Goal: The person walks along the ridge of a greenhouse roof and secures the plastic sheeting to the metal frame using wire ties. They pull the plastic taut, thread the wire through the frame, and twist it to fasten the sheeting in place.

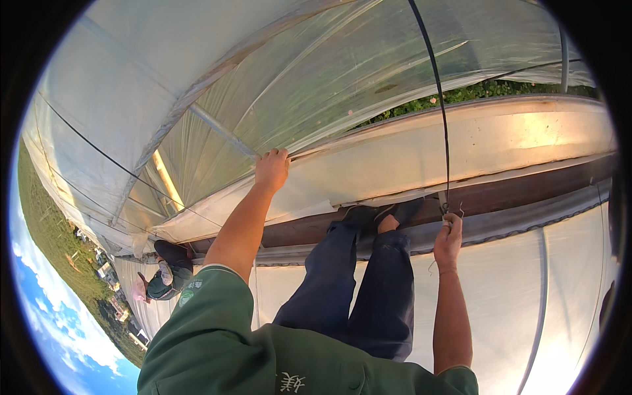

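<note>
My left hand (272,170) is curled over the edge of the translucent plastic film (301,197), right where a metal tube (222,129) meets it. Lower and to the right, my right hand (448,239) pinches a thin bent wire (461,210), with another curl of wire showing near the wrist. A black strap (439,89) runs down from the top and ends at the fingers of this hand. Whether the fingers also grip the strap's end is too small to tell. My feet, in dark shoes (402,211), stand in a brown gutter (533,192) between two film-covered roofs.
Another person (165,276) in a pink hat crouches at the far left along the gutter. A second film roof (493,281) slopes away behind me. Green plants with pink blooms (434,101) show through a gap under the film. A thin black cord (108,155) crosses the left roof.
</note>
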A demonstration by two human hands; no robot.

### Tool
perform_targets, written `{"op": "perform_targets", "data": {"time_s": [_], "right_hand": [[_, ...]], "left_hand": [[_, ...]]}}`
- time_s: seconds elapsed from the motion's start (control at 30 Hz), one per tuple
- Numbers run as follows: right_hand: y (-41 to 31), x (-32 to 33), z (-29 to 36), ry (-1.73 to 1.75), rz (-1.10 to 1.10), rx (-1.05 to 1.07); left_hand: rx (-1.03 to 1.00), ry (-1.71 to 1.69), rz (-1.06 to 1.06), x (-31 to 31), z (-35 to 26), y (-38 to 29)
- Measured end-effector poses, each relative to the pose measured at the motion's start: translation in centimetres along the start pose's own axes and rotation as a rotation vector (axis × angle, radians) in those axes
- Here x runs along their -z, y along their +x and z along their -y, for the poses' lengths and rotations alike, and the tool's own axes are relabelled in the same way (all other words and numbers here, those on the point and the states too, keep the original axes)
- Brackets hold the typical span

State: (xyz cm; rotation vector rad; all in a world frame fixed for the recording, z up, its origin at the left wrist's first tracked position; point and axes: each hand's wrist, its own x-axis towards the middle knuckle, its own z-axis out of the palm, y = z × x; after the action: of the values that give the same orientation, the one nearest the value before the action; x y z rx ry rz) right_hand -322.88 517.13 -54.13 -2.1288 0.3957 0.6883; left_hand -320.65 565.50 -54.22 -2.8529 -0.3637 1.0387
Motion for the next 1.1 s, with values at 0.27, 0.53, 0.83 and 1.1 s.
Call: {"op": "perform_targets", "data": {"time_s": [0.27,0.53,0.83,1.1], "right_hand": [[3.2,3.0,2.4,0.008,0.245,0.132],[-4.5,5.2,-3.9,-0.373,0.543,-0.233],[-8.5,-6.7,-1.9,0.241,0.282,-0.499],[-12.1,-16.7,1.0,-0.690,0.954,-0.231]], "left_hand": [[0.135,-0.187,-0.147,-2.2,2.6,-1.8],[0.019,-0.298,-0.179,-4.0,4.2,-1.1],[-0.293,-0.260,-0.348,-5.7,8.0,-0.6],[-0.208,-0.322,-0.373,-8.4,16.1,-3.1]]}}
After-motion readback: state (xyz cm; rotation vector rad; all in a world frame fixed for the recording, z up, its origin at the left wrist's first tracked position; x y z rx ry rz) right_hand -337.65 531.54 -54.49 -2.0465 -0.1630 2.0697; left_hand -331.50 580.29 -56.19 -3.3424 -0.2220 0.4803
